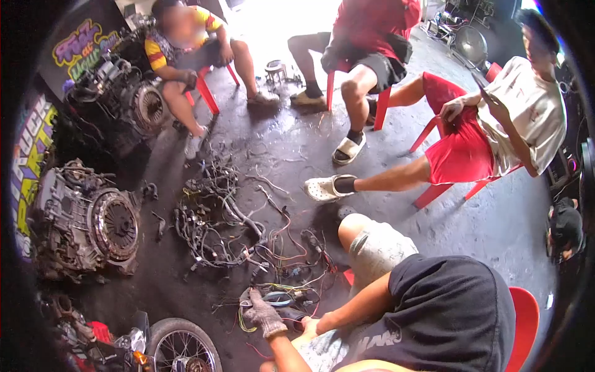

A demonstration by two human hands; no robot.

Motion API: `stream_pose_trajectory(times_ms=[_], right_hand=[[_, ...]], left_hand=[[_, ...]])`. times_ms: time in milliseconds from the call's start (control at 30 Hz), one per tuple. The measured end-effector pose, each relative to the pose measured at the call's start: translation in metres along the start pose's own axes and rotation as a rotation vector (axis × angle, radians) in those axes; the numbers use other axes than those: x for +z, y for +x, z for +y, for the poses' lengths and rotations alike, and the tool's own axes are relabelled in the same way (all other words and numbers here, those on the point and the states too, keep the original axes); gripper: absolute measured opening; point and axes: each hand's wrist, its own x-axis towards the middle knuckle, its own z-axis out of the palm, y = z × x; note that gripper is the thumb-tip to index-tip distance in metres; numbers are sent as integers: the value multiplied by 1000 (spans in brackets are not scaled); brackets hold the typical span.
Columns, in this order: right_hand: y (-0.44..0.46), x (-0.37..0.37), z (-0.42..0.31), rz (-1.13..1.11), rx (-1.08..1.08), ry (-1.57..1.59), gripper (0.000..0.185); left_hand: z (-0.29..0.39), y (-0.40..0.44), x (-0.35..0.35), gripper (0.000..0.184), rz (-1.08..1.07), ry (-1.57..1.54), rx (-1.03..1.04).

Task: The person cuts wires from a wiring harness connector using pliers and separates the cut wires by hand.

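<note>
My left hand (265,315), in a grey knitted glove, is closed around thin yellow-green wires (240,319) low over the floor. Beside its fingers lies a blue-grey looped thing (282,300), too small to make out. Close by on the right, my bare right hand (308,327) has its fingers bent together near a dark piece (292,315); what they hold is hidden. Just beyond both hands, a tangled wiring harness (248,223) with black sleeving and connectors spreads over the dark floor. Loose reddish wires (288,239) trail from it.
A gearbox with a round clutch (114,226) sits at the left, another engine (145,105) behind it. A motorcycle wheel (185,347) stands at lower left. Three people sit on red chairs (207,93) opposite; one's white clog (328,188) is near the harness. A fan (471,46) stands at the back.
</note>
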Motion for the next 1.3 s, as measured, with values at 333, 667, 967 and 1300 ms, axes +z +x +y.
stream_pose_trajectory(times_ms=[333,667,967,1300], right_hand=[[-140,-181,-63,408,-245,106,59],[-123,-159,-51,346,-265,584,67],[-203,-225,-102,150,-80,998,20],[-109,-282,-84,215,-229,619,40]], left_hand=[[7,-84,-81,24,273,-159,-68],[33,-133,-23,11,-282,-171,-82],[78,-134,-24,30,-294,-390,11],[86,-106,-90,15,54,-644,-154]])
